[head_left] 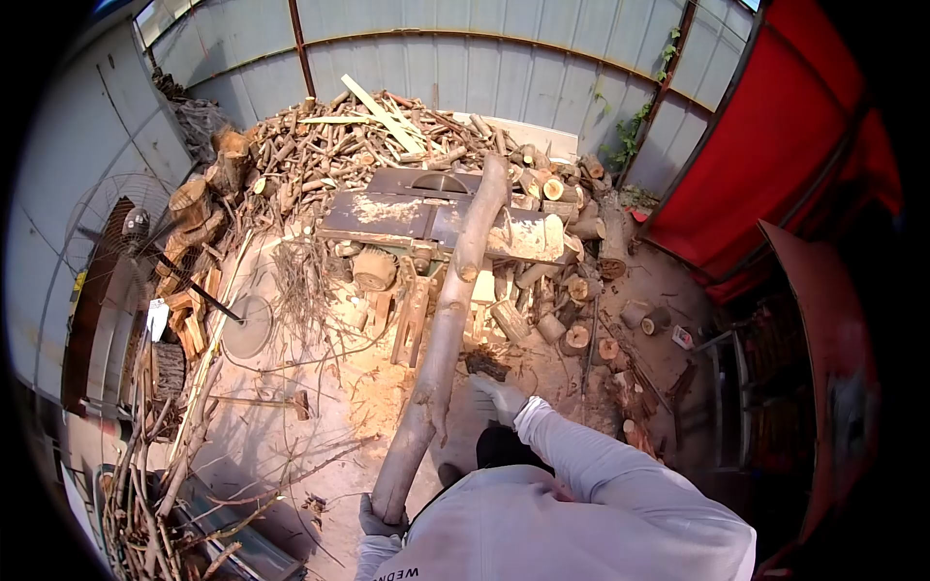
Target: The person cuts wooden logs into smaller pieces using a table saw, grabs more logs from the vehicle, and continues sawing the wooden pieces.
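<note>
A long, slightly bent log [433, 387] with smooth grey-brown bark slants up from beside my body, its far end over the saw table [373, 215]. My gloved left hand [380, 518] is wrapped round its near end, with some fingers hidden under the wood. Right of the log, my gloved right hand [501, 399] is held apart from it, fingers stretched out and nothing visible in them. A round saw blade [441, 182] stands up from the table top, near the log's far end. A shorter cut log [528, 235] lies on the table's right side.
A big heap of cut firewood [320, 145] lies behind the saw table against the metal wall [465, 73]. At the left stand a fan [136, 228] and a pile of thin branches [145, 494]. Short log pieces [574, 339] and sawdust cover the ground. A red tarp [785, 126] hangs at right.
</note>
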